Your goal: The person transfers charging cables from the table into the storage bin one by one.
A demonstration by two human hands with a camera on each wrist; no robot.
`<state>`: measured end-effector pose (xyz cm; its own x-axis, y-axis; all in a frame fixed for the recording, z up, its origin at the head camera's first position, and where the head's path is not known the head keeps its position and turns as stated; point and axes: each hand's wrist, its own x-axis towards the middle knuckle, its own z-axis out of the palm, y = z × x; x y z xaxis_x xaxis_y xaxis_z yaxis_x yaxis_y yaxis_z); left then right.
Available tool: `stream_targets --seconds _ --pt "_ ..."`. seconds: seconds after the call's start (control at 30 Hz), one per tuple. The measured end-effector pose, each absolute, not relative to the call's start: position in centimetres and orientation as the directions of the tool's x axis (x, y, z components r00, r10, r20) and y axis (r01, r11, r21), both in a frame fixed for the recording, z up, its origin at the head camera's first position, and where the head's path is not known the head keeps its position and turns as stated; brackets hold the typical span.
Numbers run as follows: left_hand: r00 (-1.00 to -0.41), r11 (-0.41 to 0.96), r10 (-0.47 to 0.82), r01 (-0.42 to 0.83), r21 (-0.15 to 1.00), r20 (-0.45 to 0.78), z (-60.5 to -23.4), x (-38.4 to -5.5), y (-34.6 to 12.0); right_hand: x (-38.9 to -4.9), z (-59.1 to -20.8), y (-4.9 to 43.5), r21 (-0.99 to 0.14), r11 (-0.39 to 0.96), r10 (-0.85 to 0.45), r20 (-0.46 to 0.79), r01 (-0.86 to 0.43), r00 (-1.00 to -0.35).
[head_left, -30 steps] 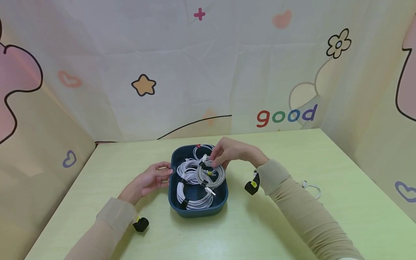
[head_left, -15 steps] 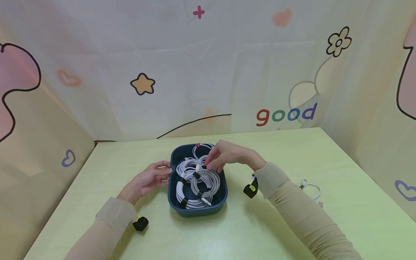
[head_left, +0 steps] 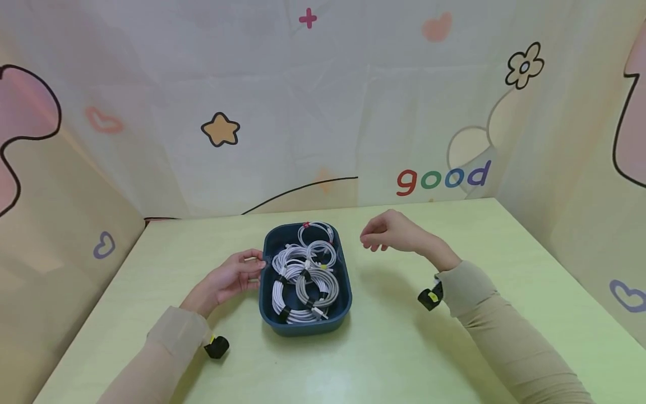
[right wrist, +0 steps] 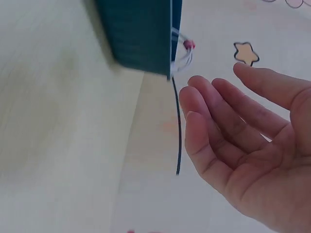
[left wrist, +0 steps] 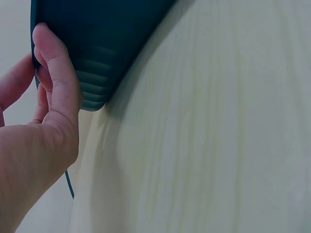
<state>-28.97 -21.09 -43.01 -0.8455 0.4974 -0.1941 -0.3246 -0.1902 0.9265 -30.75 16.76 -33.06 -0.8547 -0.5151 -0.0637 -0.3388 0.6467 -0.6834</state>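
In the head view a dark blue plastic box (head_left: 305, 330) stands on the table, holding several coiled cables. A greyish coil (head_left: 333, 287) with black ties lies on top near the front, over a white coil (head_left: 276, 297). Behind them is a smaller coil with a red tie (head_left: 306, 225). My left hand (head_left: 233, 279) holds the box's left side, thumb at the rim and fingers against the outer wall (left wrist: 92, 77), as the left wrist view shows. My right hand (head_left: 396, 231) hovers right of the box, fingers loosely bent and nothing in them (right wrist: 252, 141).
The pale yellow-green table (head_left: 383, 359) runs back to a printed cloth backdrop (head_left: 282, 112). More patterned cloth stands along the left and right sides. A small black camera hangs at each wrist.
The greyish coil has come down toward the box's front and now lies flat there. My right hand has let go and moved right, out of the box. My left hand stays put.
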Motion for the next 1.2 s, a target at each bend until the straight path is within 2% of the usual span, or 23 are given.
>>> stream_targets --seconds 0.6,1.0,1.2 --pt "-0.846 -0.161 0.487 -0.33 0.93 -0.216 -42.6 -29.1 -21.1 -29.2 -33.8 27.7 -0.58 0.767 -0.339 -0.002 -0.276 -0.941" --pt "-0.843 -0.165 0.498 -0.324 0.931 -0.205 -42.8 -29.1 -21.1 -27.5 -35.4 33.0 -0.531 0.829 -0.272 -0.111 -0.174 -0.956" --pt "-0.842 -0.161 0.498 -0.326 0.931 -0.209 -42.7 -29.0 -21.0 -26.4 -36.6 34.9 -0.504 0.856 -0.259 -0.223 -0.116 -0.94"
